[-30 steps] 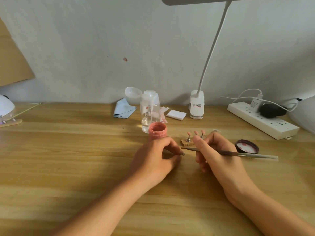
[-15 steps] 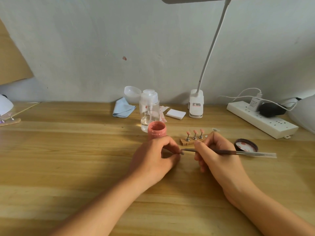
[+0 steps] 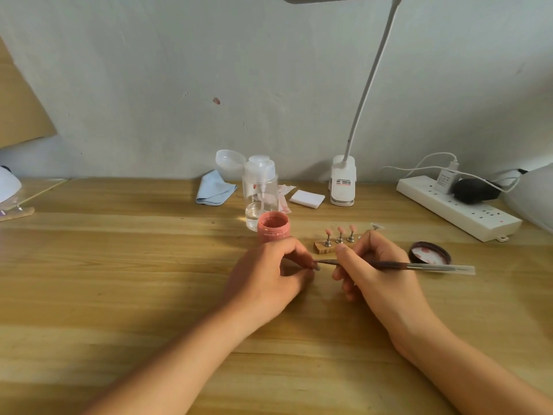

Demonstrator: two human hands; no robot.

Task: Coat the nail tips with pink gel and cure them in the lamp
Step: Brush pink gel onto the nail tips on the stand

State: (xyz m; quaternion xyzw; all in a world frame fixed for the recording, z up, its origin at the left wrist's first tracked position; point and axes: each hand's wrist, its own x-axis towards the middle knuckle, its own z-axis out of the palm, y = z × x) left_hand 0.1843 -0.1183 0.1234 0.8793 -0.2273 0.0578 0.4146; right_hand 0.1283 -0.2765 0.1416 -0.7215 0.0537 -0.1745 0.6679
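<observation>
Nearest, both forearms reach in over the table (image 3: 119, 295), a pale wood top. The left hand (image 3: 266, 277) has its fingers curled in, thumb and forefinger pinching a small greyish tip (image 3: 316, 267) (too small to say more). The right hand (image 3: 380, 274) holds the brush (image 3: 425, 266) like a pen, fingers closed round the handle, bristles touching that tip. The step looks like coating one tip held off its peg. The next move, I judge, calls for a light, steady stroke, then seating the wet tip on the stand without smearing it.

Just beyond the hands, the stand (image 3: 319, 247) carries three pink tips (image 3: 340, 229) upright. The open jar (image 3: 273, 229) of pink gel stands just left of it, and its lid (image 3: 430, 255) lies to the right.

Farther back are a pump bottle (image 3: 260, 193), a blue cloth (image 3: 214, 190), white pads (image 3: 308, 198), a desk-lamp clamp (image 3: 342, 188) and a power strip (image 3: 457, 211), all along a grey wall (image 3: 179, 85). A white dome (image 3: 9, 187) at the left edge may be the curing lamp; I cannot tell.
</observation>
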